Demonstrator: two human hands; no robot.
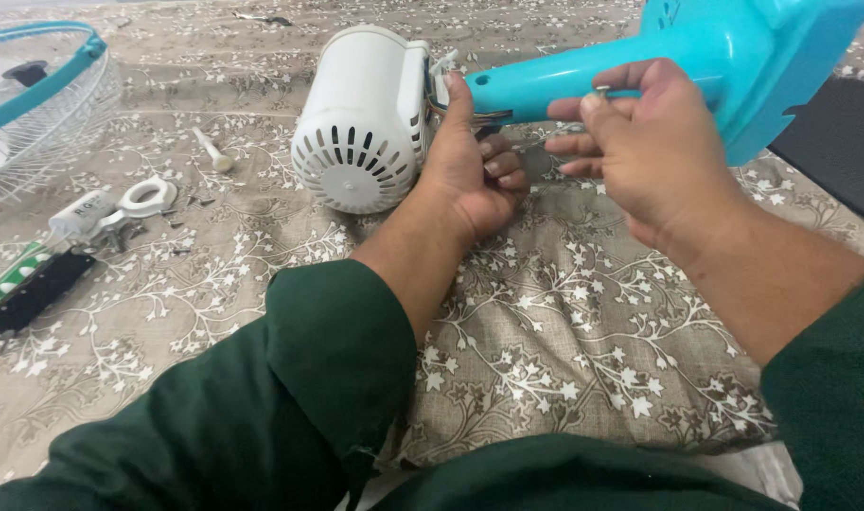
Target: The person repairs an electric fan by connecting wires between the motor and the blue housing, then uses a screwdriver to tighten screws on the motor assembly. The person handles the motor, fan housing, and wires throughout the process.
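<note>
- Fan grille [44, 104], white wire with a blue rim, lying at the far left.
- White knob [212, 151] on the cloth, near the grille.
- White ring part [148, 196], just beside a small white cylinder [80, 214].
- Black switch block [30, 289] with green and white keys, at the left edge.
- Floral cloth [564, 322], beige with white blossoms, under everything.
- Dark mat [834, 142] at the right edge.

Open floral cloth [564, 341] lay free below both hands. The white motor housing [361, 118] and turquoise fan stand [659, 66] blocked the way ahead of the left hand [470, 175] and right hand [645, 142]. To the left, the wire fan guard [39, 104], white capacitor [80, 214] and black switch block [35, 291] crowded the cloth.
</note>
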